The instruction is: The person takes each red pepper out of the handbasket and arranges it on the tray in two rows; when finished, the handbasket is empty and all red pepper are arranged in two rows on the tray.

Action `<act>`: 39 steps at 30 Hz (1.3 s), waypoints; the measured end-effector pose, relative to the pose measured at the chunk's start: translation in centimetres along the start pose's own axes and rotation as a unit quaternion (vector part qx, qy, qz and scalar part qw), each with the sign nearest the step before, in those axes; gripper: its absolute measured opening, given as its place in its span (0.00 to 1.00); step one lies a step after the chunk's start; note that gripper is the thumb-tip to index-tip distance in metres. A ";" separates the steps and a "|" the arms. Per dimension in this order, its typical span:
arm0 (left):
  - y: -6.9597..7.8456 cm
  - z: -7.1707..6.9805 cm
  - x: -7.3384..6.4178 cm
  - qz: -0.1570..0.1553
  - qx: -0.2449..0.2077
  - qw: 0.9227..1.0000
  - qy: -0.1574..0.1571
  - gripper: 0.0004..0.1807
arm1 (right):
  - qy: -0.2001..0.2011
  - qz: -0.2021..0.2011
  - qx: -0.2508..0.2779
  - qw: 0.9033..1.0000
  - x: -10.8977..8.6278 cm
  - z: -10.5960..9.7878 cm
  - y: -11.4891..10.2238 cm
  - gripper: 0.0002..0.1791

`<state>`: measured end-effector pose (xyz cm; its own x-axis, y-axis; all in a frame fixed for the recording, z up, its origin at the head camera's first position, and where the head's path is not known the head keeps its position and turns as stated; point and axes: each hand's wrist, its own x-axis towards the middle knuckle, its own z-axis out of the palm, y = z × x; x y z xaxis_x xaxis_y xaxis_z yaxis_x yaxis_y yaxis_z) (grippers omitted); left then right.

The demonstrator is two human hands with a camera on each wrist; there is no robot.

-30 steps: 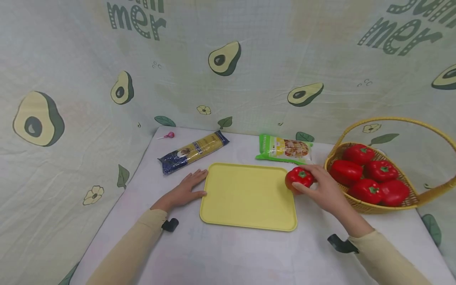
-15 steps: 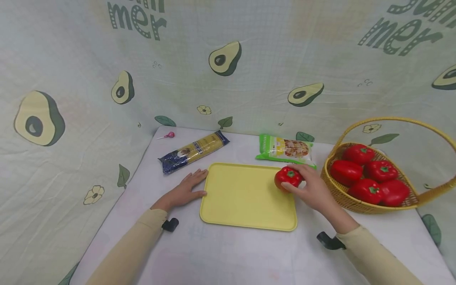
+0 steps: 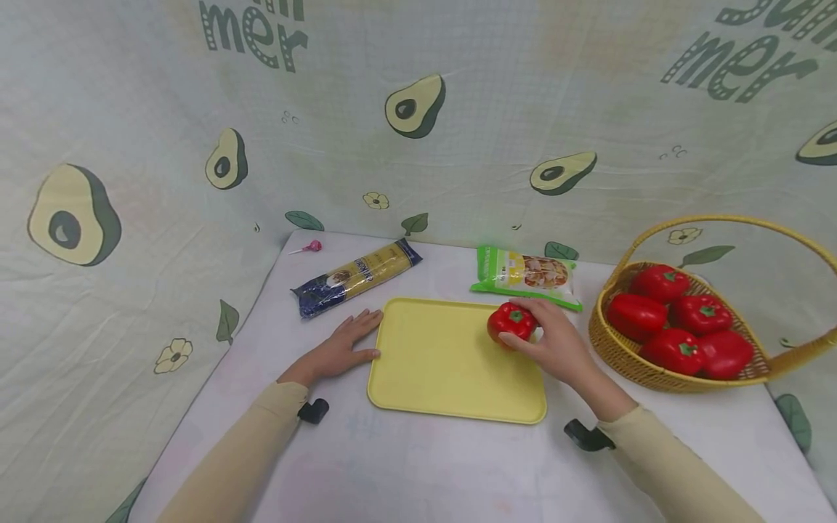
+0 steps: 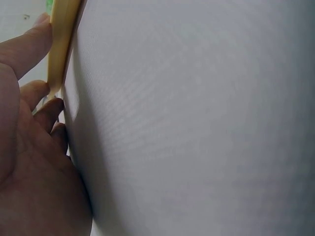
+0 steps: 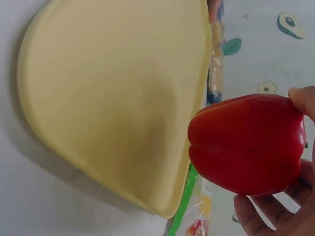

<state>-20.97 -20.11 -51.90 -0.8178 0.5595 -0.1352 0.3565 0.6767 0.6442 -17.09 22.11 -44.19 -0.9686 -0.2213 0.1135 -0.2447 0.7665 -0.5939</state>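
My right hand (image 3: 553,344) grips a red bell pepper (image 3: 511,325), thumb on one side and fingers on the other. The pepper hangs over the right part of a yellow tray (image 3: 445,378); in the right wrist view the pepper (image 5: 248,143) shows its smooth side, with a shadow on the tray below. My left hand (image 3: 336,350) lies with fingers spread at the tray's left edge, its fingertips right at the rim. In the left wrist view the thumb and fingertips of this hand (image 4: 34,142) touch the tray's side (image 4: 61,44).
A yellow wicker basket (image 3: 611,359) with a tall handle holds several red bell peppers (image 3: 701,314) at the right. Behind the tray lie a green and white snack bag (image 3: 530,273), a blue and gold pasta packet (image 3: 358,278) and a pink lollipop (image 3: 314,246). Patterned cloth hangs around the table.
My right hand has carried the bell pepper leftward, from the tray's right edge to above its upper right area. The left hand has stayed at the tray's left edge.
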 end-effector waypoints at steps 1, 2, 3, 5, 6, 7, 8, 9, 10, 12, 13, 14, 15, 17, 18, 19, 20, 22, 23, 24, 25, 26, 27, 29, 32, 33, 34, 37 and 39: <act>0.0 0.0 0.0 0.001 -0.001 1.000 0.001 0.45 | -0.001 -0.002 0.003 1.000 0.1 0.1 -0.1 0.39; 0.0 0.0 0.0 0.002 -0.003 1.000 0.001 0.45 | -0.002 -0.003 0.005 1.000 0.2 0.3 -0.2 0.40; 0.0 0.0 0.0 0.003 -0.003 1.000 0.002 0.45 | -0.003 -0.004 0.006 1.000 0.3 0.4 -0.2 0.40; 0.0 0.0 0.0 0.005 -0.005 1.000 0.003 0.45 | -0.006 -0.004 0.012 1.000 0.5 0.7 -0.3 0.40; 0.0 0.1 0.0 0.006 -0.004 1.000 0.002 0.45 | -0.007 -0.004 0.013 1.000 0.6 0.8 -0.4 0.40; 0.0 0.1 0.0 0.006 -0.003 1.000 0.002 0.45 | -0.008 -0.004 0.015 1.000 0.6 1.0 -0.4 0.40; 0.0 0.1 0.0 0.006 -0.002 1.000 0.001 0.45 | -0.009 -0.003 0.016 1.000 0.7 1.1 -0.5 0.40; -0.1 0.1 0.1 0.006 -0.002 1.000 0.000 0.45 | -0.010 -0.004 0.018 1.000 0.8 1.2 -0.6 0.40; -0.1 0.2 0.1 0.006 -0.002 1.000 0.000 0.45 | -0.011 -0.003 0.020 1.000 0.8 1.3 -0.6 0.40; -0.1 0.2 0.1 0.007 0.000 1.000 -0.001 0.45 | -0.012 -0.004 0.022 1.000 1.0 1.5 -0.8 0.39; -0.1 0.2 0.2 0.007 0.000 1.000 -0.001 0.45 | -0.013 -0.004 0.023 1.000 1.1 1.6 -0.9 0.39; -0.1 0.2 0.2 0.008 -0.001 1.000 -0.001 0.45 | -0.014 -0.004 0.024 1.000 1.1 1.7 -1.0 0.39; -0.1 0.2 0.2 0.008 -0.001 1.000 -0.001 0.45 | -0.014 -0.004 0.026 1.000 1.2 1.8 -1.1 0.39; -0.1 0.2 0.1 0.008 0.001 1.000 -0.001 0.45 | -0.016 -0.005 0.027 0.999 1.4 2.0 -1.4 0.38; -0.1 0.2 0.1 0.008 0.001 1.000 -0.001 0.45 | -0.017 -0.006 0.028 0.999 1.5 2.0 -1.5 0.38; -0.1 0.2 0.1 0.008 0.001 1.000 -0.001 0.45 | -0.018 -0.006 0.029 0.999 1.6 2.1 -1.5 0.38; -0.1 0.2 0.1 0.008 0.002 1.000 -0.001 0.45 | -0.018 -0.006 0.028 0.999 1.7 2.2 -1.6 0.38; 0.0 0.2 0.1 0.007 0.003 1.000 -0.001 0.45 | -0.019 -0.007 0.030 0.999 1.9 2.4 -1.8 0.37; 0.0 0.2 0.1 0.008 0.004 1.000 -0.001 0.45 | -0.019 -0.007 0.031 0.999 2.0 2.5 -1.8 0.37; 0.0 0.1 0.2 0.007 0.004 1.000 -0.001 0.45 | -0.019 -0.007 0.032 0.999 2.1 2.6 -1.9 0.37; 0.0 0.1 0.2 0.007 0.004 1.000 -0.002 0.45 | -0.020 -0.008 0.033 0.999 2.1 2.7 -2.0 0.37; 0.0 0.1 0.2 0.007 0.004 1.000 -0.002 0.45 | -0.020 -0.008 0.034 0.999 2.2 2.8 -2.1 0.37; 0.1 0.1 0.2 0.007 0.004 1.000 -0.002 0.45 | -0.020 -0.009 0.034 0.999 2.3 3.0 -2.2 0.37; 0.1 0.1 0.2 0.006 0.003 1.000 -0.002 0.45 | -0.021 -0.009 0.034 0.999 2.6 3.2 -2.5 0.37; 0.0 0.0 0.2 0.005 0.000 1.000 -0.002 0.45 | -0.022 -0.012 0.037 0.999 2.9 3.6 -2.8 0.38; 0.0 0.0 0.1 0.005 -0.001 1.000 -0.001 0.45 | -0.024 -0.013 0.039 0.999 3.1 3.7 -2.9 0.38; 0.0 0.0 0.1 0.005 -0.003 1.000 -0.001 0.45 | -0.025 -0.012 0.041 0.999 3.2 3.9 -3.1 0.37; 0.0 0.1 0.1 0.007 -0.004 1.000 0.001 0.45 | -0.032 -0.015 0.043 0.998 3.6 4.3 -3.4 0.37; -0.1 0.1 0.1 0.008 -0.003 1.000 0.002 0.45 | -0.035 -0.016 0.043 0.998 3.9 4.6 -3.6 0.36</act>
<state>-21.01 -20.10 -52.04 -0.8136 0.5685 -0.1215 0.3672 0.6646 0.6508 -19.77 15.70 -45.21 -0.9541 -0.2888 0.0798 -0.2681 0.7042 -0.6574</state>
